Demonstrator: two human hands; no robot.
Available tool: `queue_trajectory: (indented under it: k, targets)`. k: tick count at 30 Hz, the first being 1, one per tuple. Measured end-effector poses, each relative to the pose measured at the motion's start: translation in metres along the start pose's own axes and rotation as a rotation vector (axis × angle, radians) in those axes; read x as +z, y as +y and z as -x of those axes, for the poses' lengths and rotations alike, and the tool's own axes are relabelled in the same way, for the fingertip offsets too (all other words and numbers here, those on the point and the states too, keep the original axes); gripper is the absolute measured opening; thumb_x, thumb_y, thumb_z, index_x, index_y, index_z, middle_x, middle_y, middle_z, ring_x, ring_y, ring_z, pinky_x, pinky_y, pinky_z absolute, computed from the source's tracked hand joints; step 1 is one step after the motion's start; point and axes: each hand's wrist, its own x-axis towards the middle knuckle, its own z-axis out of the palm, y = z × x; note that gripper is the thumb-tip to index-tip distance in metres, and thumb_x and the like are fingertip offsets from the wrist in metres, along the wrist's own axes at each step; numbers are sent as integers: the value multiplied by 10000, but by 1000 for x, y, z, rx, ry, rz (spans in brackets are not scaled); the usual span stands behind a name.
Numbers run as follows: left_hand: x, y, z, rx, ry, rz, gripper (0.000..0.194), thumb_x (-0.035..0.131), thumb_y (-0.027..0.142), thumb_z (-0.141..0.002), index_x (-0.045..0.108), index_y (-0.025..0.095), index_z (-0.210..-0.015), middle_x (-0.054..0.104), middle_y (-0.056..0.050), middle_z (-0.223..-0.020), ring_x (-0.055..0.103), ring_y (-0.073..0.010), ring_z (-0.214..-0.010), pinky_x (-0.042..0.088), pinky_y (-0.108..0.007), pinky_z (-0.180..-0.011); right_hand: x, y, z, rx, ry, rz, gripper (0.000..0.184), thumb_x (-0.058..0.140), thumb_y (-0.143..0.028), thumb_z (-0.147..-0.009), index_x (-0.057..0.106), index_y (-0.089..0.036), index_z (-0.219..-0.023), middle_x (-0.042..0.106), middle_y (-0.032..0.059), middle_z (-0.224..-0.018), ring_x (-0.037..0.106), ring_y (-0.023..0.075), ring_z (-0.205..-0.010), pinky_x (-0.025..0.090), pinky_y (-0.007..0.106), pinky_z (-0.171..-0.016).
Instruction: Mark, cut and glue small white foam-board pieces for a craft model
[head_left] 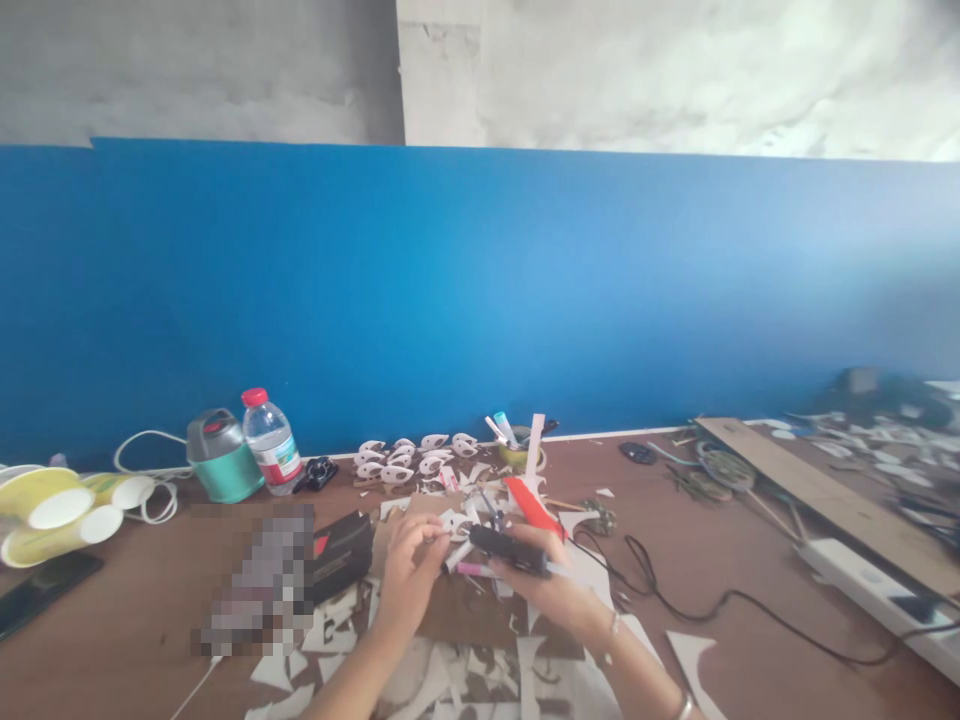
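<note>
My right hand is wrapped round a black and orange-red hot glue gun, whose nozzle end points left. A pale glue stick sticks out of its back. My left hand pinches a small white cut-out piece with a dark spot, close to the gun's front end. Beneath both hands lies a brown cardboard sheet among white scraps. A pink and white marker-like stick lies just under the gun. Several white, curved pieces stand in rows behind the left hand.
At the back left are a red-capped water bottle and a teal container. Yellow paper cups lie far left near a phone. A yellow-green pot holds pens. Right, a black cord runs to a white power strip.
</note>
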Motion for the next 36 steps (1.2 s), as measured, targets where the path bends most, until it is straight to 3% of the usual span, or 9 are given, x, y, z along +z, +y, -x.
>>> queue_trajectory:
  k: [6,36]
  targets:
    - [0,3,1,27,-25,16,263,574,444,-820,675,229,-707,687,-70,-884,613,-253,-929,470,-403,-897,2,-13,-2,184,-63,-117,144,658,-307,-642,610,-173,-667,575,-10,-564,503,143,-513,438,270,-499]
    - [0,6,1,27,-34,42,226,595,383,-813,654,215,-673,671,-66,-853,604,-252,-905,471,-385,-858,5,-18,-3,216,-143,-71,164,622,-312,-656,570,-157,-642,516,4,-570,423,133,-539,357,271,-484]
